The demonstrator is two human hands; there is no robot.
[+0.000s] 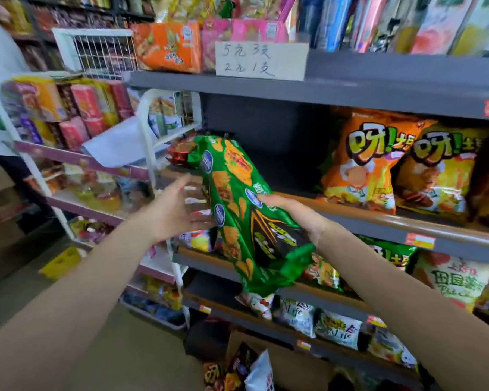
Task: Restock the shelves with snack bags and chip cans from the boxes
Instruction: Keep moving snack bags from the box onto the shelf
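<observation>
Between both hands' fingers, green bag (237,204) is held tilted toward empty shelf (350,213): right hand (288,213) grips its side, left hand (178,207) open-fingered, steadying for insertion.

A handwritten paper sign (261,61) at upper centre, fixed to the grey shelf edge, reads "5元3袋" above "2元1袋", the last characters unclear. The orange bags (362,162) at right show "呀!". A pale bag (455,280) at lower right reads "田园". Other print is blurred.
</observation>
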